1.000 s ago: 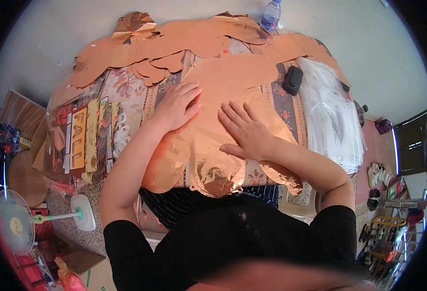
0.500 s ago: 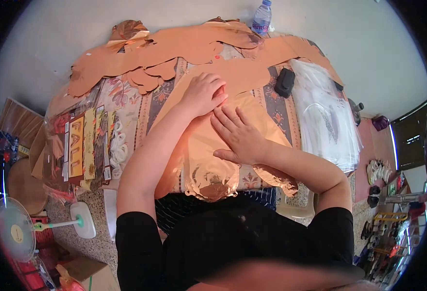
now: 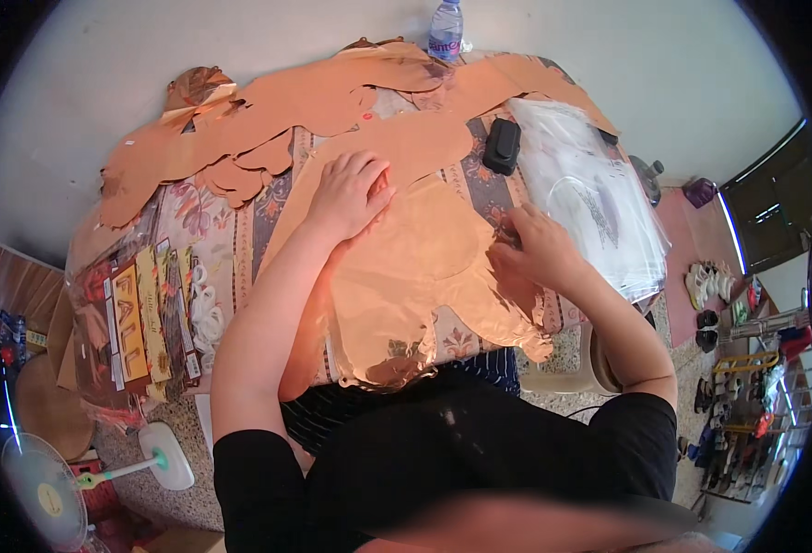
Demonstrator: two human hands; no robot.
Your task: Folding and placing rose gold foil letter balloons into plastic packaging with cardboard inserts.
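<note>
A flat copper-coloured foil balloon (image 3: 415, 253) is spread before me, its shiny lower end hanging near my lap. My left hand (image 3: 349, 198) is closed over its upper part, fingers curled with the thumb against them; what lies inside the curl is partly hidden. At the balloon's right edge, my right hand (image 3: 542, 247) has bent fingers and a thumb closed on the crumpled foil. More flat foil (image 3: 305, 97) with a matt orange side lies across the far end of the table.
The patterned tablecloth (image 3: 245, 235) shows between things. A black case (image 3: 502, 146) and clear plastic bags (image 3: 590, 207) lie right. A water bottle (image 3: 446, 32) stands at the back. Packaged banners (image 3: 139, 323) and white ribbon (image 3: 206, 309) lie left, near a fan (image 3: 47, 493).
My right hand has left its flat, spread position beside my left hand and moved right to the foil's edge, fingers bending. My left hand keeps its place on the foil. The view has shifted slightly.
</note>
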